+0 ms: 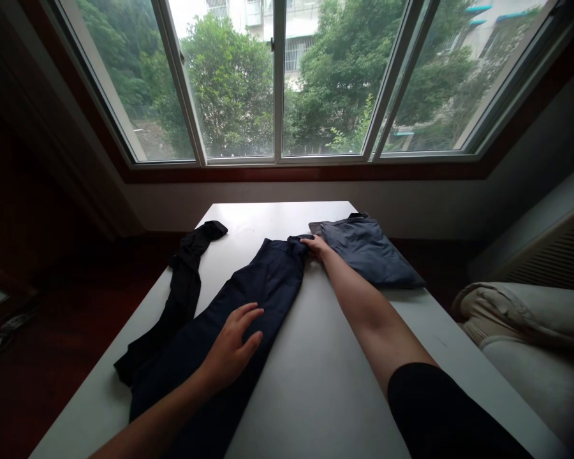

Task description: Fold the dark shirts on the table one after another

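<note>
A black sleeve (444,408) fills the lower right foreground as a person's right arm reaches across a white tabletop (310,376). The fingers of the right hand (317,247) pinch the far right corner of a pair of navy trousers (268,274), which lies lengthwise along the tabletop, its near end running under the left forearm. The left hand (232,350) is above the middle of the cloth, palm down, its fingers loosely parted and gripping nothing; whether they touch the fabric cannot be told.

A firm, small pinch at that corner would likely suit the cloth best, with the left palm laid flat to steady it and light, even tension along the length to keep wrinkles out. Care seems due on both flanks: a black garment (189,274) lies just beside the trousers on the left, and a folded gray-blue garment (368,252) rests near the right hand at the far corner, where a wide sweep could catch it. Beyond stands a window (239,95).
</note>
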Tool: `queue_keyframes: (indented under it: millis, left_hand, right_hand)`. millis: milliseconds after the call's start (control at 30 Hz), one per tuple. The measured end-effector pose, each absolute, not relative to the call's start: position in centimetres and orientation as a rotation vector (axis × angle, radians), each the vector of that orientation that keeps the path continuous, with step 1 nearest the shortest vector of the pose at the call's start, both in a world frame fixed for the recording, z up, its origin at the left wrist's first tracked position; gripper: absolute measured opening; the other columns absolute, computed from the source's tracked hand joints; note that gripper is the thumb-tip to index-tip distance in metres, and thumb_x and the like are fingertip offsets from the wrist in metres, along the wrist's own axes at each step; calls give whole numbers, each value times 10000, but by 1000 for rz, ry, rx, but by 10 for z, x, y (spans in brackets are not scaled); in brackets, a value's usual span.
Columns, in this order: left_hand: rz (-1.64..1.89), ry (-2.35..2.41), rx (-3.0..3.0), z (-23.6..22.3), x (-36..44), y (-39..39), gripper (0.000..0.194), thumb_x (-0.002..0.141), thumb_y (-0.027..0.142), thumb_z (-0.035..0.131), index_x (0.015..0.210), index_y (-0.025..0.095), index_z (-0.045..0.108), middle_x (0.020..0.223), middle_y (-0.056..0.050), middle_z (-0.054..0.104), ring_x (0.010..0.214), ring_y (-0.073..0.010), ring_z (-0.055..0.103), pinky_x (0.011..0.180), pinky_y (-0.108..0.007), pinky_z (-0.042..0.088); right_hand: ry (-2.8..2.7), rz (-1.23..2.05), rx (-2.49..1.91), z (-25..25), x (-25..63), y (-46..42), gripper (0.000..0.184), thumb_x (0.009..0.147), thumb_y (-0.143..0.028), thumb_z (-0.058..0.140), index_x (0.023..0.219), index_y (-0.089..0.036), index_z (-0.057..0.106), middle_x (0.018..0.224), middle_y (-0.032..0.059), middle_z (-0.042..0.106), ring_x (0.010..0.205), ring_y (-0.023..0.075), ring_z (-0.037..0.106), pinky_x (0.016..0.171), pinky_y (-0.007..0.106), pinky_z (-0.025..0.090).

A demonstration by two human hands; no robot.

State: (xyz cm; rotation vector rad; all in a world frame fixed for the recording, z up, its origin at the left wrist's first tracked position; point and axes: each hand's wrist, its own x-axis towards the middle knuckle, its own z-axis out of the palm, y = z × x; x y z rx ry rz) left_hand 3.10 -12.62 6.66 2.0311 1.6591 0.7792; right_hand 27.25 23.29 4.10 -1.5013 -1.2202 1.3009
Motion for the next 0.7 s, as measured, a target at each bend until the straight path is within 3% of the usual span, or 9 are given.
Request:
queue_keyframes:
  millis: [67,233,500,700]
  left_hand:
    - [799,1789,1932,53,40,-96,488,994,396,492,1460,259,536,1580,-80,456,1490,-272,381,1234,-476,346]
    - [610,2095,1946,22,64,-38,672,970,471,506,1569,198,366,1713,-142,146,1581,-363,92,1252,-601,149]
    - [429,2050,2111,-11,100,27,777,1003,596,353,1634,171,193,1714,-178,85,1583,-369,47,1243,-617,68]
    - [313,1735,2393,-5,106,93,783,988,638,385,1635,224,231,1724,-113,93,1589,-329,49,1260,-570,60]
  right_hand:
    - [-1227,1311,-1434,42,273,233,379,722,-252,783,1037,-177,585,783,0,632,665,146,581,570,257,512]
    - [-1177,1209,-1265,56,294,235,360,732,-225,700,1046,-211,526,788,-35,594,662,116,549,592,227,490]
    - [-1072,1034,-1115,87,389,214,451,619,-341,778,931,-248,466,744,-54,544,644,125,537,538,215,457]
    - [-870,1004,-1197,72,467,165,470,566,-290,800,880,-248,453,746,-60,559,662,134,567,564,242,513]
